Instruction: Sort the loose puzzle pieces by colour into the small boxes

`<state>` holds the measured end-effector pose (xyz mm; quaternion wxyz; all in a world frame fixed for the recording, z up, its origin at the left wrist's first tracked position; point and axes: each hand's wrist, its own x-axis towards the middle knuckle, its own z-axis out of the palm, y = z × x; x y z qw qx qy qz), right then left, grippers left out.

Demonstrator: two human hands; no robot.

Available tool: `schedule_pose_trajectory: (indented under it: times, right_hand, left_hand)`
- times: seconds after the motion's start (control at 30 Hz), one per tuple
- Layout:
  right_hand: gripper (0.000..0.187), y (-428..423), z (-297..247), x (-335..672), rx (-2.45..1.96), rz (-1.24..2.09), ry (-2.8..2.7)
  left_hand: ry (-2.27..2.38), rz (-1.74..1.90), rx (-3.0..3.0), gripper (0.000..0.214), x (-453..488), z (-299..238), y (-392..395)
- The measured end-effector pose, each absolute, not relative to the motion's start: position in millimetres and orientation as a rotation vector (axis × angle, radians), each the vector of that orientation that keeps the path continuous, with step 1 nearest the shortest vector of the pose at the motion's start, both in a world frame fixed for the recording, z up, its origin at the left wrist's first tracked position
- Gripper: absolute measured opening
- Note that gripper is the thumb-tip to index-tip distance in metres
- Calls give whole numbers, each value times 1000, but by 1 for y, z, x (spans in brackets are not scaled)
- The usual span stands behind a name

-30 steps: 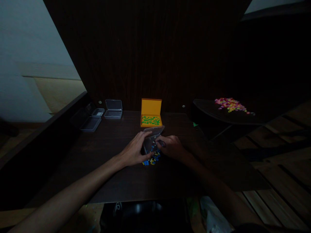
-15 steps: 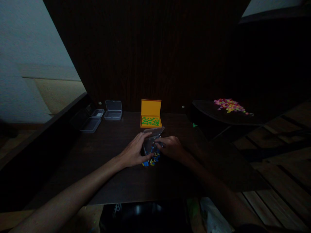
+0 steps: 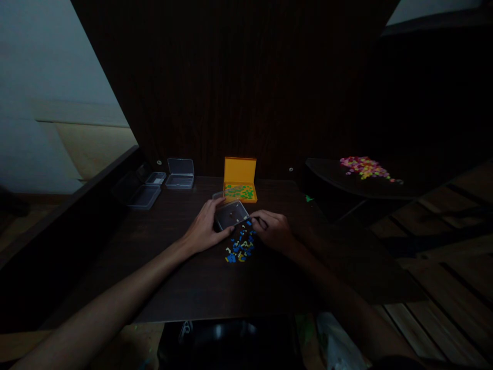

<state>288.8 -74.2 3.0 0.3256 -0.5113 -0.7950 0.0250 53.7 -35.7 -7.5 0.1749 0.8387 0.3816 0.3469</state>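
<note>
My left hand grips a clear plastic box by its left side, thumb at the near edge and fingers at the far edge. The box is tilted, its lid swung back, with a few tiny pale pieces inside. Just right of the box is my right hand, fingers curled together near its corner; whether they pinch a piece is too dark to see. Below the box, small blue, yellow and pale pieces lie in a loose pile on the dark table.
Behind the hands stands an open yellow box holding green pieces. Open clear boxes sit at the back left, another clear box beside them. A heap of pink and yellow pieces lies on the right-hand shelf.
The clear box has shifted left and turned in my left hand, and most pieces in it are now on the table. My right hand has moved out of the box to its right.
</note>
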Motion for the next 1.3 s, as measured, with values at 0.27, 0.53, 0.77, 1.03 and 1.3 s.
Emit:
schedule_pose_trajectory:
  times: [0.27, 0.53, 0.77, 1.03, 1.3]
  right_hand:
    - [16, -71, -14, 282, -1376, 63, -2196]
    - [18, -65, -17, 274, -1414, 82, -2234]
    - [10, -64, -17, 278, -1419, 107, -2214]
    - [8, -61, -15, 280, -1417, 44, -2169]
    - [4, -61, -20, 270, -1402, 119, -2185]
  left_hand:
    - [1178, 1055, 2364, 72, 48, -14, -27]
    - [1221, 1084, 2367, 72, 49, -17, -24]
    - [1212, 1121, 2368, 73, 50, -18, -24]
    - [1242, 1172, 2381, 72, 51, -18, -24]
    - [1258, 1170, 2372, 71, 51, -18, -24]
